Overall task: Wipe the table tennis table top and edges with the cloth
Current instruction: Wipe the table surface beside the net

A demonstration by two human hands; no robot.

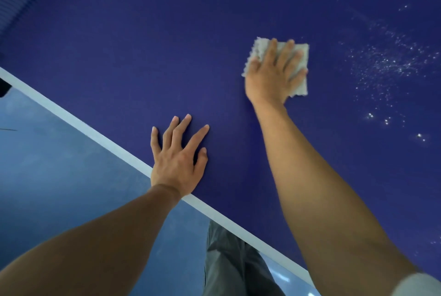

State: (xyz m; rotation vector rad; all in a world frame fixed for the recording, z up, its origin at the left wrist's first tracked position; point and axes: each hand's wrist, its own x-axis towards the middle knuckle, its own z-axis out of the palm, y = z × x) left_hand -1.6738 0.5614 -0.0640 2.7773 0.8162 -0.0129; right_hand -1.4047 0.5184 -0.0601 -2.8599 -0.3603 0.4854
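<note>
The right grip (pixel 272 76) lies flat on the cloth (pixel 260 49). Its fingers are straight and spread wide, and they press down on the cloth without curling round it. The cloth is pale grey and folded small. It sits on the dark blue desk (pixel 119 45), well in from the side. The left grip (pixel 177 159) holds nothing. It lies flat on the bare desk with its fingers spread, just beside the white edge (pixel 78 117). To the right of the cloth there are lots of tiny shiny specks (pixel 386 62) on the desk. Below the edge you can see the blue floor (pixel 47 164) and grey trousers (pixel 226 260).
</note>
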